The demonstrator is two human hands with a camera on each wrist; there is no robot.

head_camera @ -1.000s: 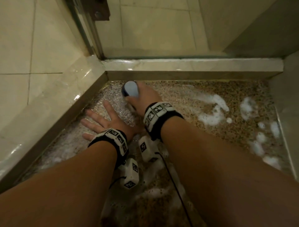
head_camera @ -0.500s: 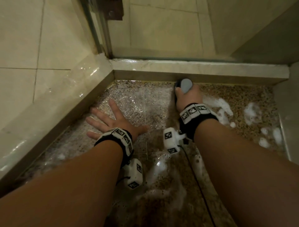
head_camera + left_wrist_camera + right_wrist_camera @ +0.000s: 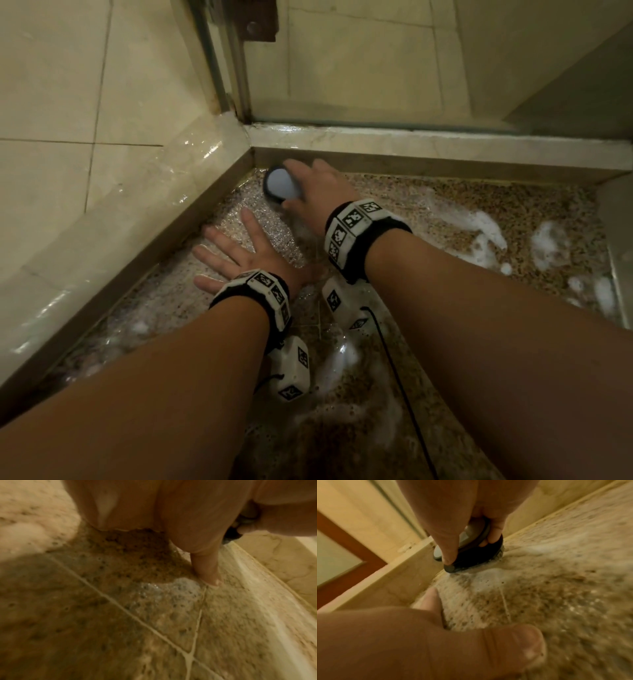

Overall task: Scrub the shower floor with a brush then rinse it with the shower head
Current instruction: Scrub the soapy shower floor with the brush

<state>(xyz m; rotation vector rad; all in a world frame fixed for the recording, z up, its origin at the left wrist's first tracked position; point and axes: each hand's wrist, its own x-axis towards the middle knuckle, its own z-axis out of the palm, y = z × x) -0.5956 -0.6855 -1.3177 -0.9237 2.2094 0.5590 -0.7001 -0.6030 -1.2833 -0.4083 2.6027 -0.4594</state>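
Note:
A grey-topped, dark-bodied scrub brush [image 3: 281, 183] sits bristles-down on the speckled shower floor [image 3: 445, 205] in the far left corner. My right hand [image 3: 317, 192] grips it, thumb and fingers curled round its sides; the right wrist view shows the brush [image 3: 471, 555] pressed into white foam. My left hand [image 3: 236, 250] lies flat on the wet floor just nearer than the brush, fingers spread. In the left wrist view one of its fingers [image 3: 205, 569] presses the tile beside bubbles. No shower head is in view.
A raised marble curb [image 3: 102, 240] runs along the left and a second curb [image 3: 411, 140] across the far side under the glass door. Patches of white foam [image 3: 479, 236] lie on the floor at the right. A black cable [image 3: 400, 383] trails between my forearms.
My right hand has swept the brush from the middle of the far edge back left into the corner. The left hand stays flat in the same spot.

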